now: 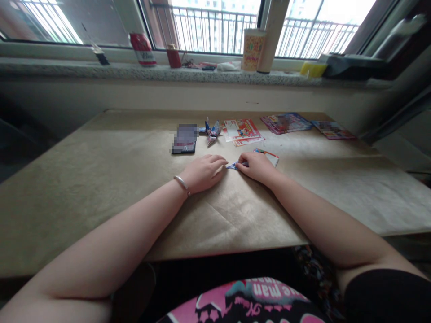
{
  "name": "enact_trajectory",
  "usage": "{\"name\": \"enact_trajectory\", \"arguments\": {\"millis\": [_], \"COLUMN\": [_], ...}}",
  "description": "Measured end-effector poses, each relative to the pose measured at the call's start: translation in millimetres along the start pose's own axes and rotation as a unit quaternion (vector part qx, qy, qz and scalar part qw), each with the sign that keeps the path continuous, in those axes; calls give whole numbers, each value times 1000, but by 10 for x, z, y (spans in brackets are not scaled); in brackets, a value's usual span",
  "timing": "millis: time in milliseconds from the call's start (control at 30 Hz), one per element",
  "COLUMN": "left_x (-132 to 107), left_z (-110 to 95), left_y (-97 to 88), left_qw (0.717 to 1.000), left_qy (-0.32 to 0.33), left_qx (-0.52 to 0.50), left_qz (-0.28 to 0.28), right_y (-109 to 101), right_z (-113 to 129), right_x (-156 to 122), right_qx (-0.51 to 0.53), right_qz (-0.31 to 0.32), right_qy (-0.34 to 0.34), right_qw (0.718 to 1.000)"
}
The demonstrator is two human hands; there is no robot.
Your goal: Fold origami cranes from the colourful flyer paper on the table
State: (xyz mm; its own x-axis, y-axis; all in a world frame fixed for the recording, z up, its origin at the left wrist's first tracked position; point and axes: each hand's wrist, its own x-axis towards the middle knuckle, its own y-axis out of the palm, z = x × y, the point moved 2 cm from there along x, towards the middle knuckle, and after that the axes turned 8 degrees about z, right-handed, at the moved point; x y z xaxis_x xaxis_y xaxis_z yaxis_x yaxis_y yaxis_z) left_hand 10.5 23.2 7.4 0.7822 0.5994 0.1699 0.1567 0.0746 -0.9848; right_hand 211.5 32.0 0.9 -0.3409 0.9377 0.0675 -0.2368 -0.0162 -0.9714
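Observation:
A small blue-and-white piece of folded paper lies on the table between my hands. My right hand pinches it between thumb and fingers, hiding part of it. My left hand, with a silver bangle at the wrist, rests palm down with fingers stretched out, the fingertips close to the paper's pointed left end. Whether they touch it I cannot tell. A printed card with a red edge shows partly from behind my right hand. Beyond my hands sits a folded-paper figure with several points.
A phone lies behind my left hand. Red-and-white printed sheets and two piles of colourful cards, one nearer the middle and one farther right, lie along the back of the table. A can, cups and other items line the windowsill.

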Motion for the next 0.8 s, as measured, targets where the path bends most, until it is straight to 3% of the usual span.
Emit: {"name": "enact_trajectory", "arguments": {"millis": [167,367,500,800], "left_x": [5,-6,-7,-6], "left_z": [4,-14,-46,-48], "left_y": [46,21,-14,18], "left_qw": [998,994,994,996], "left_qy": [56,106,109,87], "left_qx": [8,16,20,-8], "left_qz": [5,2,5,23], "right_y": [-3,-37,-36,-15], "right_z": [-36,-34,-23,16], "right_x": [-19,-37,-30,-23], "right_qx": [16,-36,-79,-105], "right_qz": [-45,-115,-143,-81], "right_qy": [-90,-215,-215,-180], "right_qw": [995,969,963,975]}}
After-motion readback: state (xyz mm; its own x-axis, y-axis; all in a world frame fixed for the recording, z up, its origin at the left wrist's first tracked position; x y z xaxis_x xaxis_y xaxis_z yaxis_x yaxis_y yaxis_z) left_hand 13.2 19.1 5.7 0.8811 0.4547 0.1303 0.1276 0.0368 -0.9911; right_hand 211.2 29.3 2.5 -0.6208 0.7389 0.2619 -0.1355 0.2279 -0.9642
